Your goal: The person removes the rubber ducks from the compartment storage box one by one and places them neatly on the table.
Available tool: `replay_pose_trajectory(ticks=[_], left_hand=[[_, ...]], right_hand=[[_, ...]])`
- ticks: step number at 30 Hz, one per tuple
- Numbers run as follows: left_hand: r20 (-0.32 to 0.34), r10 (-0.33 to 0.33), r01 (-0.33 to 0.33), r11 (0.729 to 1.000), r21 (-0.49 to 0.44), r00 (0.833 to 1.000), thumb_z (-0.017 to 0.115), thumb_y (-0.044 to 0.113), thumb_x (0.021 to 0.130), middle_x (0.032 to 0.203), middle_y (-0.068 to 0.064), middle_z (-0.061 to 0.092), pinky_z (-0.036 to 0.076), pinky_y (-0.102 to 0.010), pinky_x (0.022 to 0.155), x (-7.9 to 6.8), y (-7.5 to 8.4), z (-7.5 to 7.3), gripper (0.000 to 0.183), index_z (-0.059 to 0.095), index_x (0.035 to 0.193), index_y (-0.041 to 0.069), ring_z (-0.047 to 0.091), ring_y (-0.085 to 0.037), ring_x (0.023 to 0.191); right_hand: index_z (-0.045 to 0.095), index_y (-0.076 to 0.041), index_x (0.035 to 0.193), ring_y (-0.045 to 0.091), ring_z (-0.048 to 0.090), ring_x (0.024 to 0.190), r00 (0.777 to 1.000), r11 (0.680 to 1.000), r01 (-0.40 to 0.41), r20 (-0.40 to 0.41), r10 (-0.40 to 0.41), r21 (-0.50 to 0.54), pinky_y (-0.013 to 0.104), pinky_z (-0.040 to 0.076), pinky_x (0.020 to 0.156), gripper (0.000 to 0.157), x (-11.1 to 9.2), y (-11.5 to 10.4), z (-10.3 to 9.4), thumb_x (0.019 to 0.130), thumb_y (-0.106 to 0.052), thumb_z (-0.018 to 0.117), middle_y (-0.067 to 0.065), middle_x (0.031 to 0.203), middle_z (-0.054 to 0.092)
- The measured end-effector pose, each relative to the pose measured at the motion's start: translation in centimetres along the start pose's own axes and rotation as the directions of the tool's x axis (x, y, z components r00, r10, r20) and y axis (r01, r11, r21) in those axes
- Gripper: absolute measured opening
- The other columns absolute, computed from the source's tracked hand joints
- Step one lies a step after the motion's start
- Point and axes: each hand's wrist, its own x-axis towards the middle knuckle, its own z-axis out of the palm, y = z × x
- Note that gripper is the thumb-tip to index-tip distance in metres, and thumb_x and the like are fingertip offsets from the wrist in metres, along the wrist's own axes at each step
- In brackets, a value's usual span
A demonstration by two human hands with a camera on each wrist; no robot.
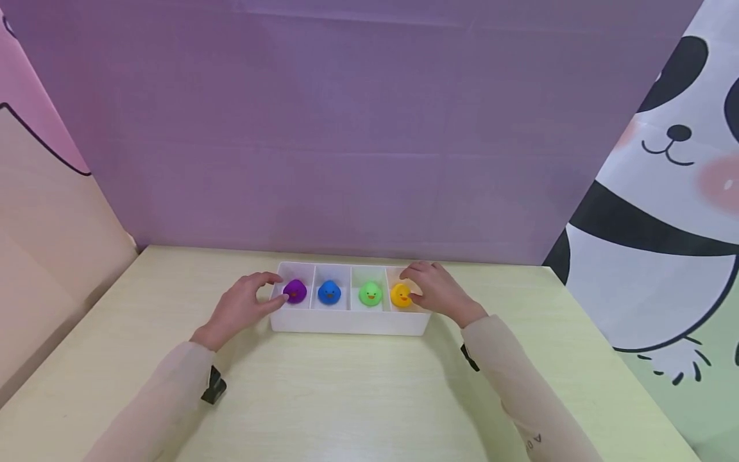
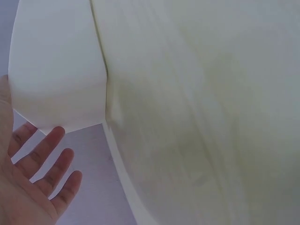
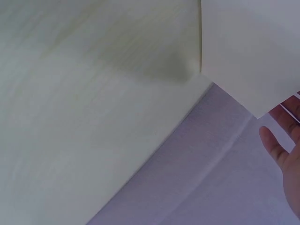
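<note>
Left hand (image 1: 238, 308): thumb and fingers wide apart, beside purple duck (image 1: 295, 290) in white tray (image 1: 346, 323). Right hand (image 1: 443, 292): likewise wide, beside yellow duck (image 1: 399, 295); contact unclear. Blue duck (image 1: 329, 292), green duck (image 1: 370, 294) between hands.

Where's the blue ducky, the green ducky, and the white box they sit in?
Blue toy duck (image 1: 330, 292): head view, on its face.
Green toy duck (image 1: 370, 294): head view, on its face.
White four-compartment box (image 1: 346, 322): head view, on its front wall.
</note>
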Motion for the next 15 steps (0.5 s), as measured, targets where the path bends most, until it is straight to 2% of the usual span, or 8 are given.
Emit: replay_pose_trajectory(ticks=[15], left_hand=[[0.002, -0.024, 0.024, 1.000, -0.019, 1.000, 0.066, 0.037, 0.081, 0.115, -0.008, 0.062, 0.043, -0.050, 0.090, 0.15, -0.15, 0.16, 0.044, 0.060, 0.114, 0.009, 0.053, -0.030, 0.110]], right_hand=[[0.064, -0.010, 0.104, 0.025, 0.054, 0.102, 0.992, 0.999, 0.032, 0.121, -0.032, 0.004, 0.048, 0.040, 0.091, 0.032, 0.82, -0.21, 0.02, 0.073, -0.009, 0.074, 0.004, 0.106, 0.063]])
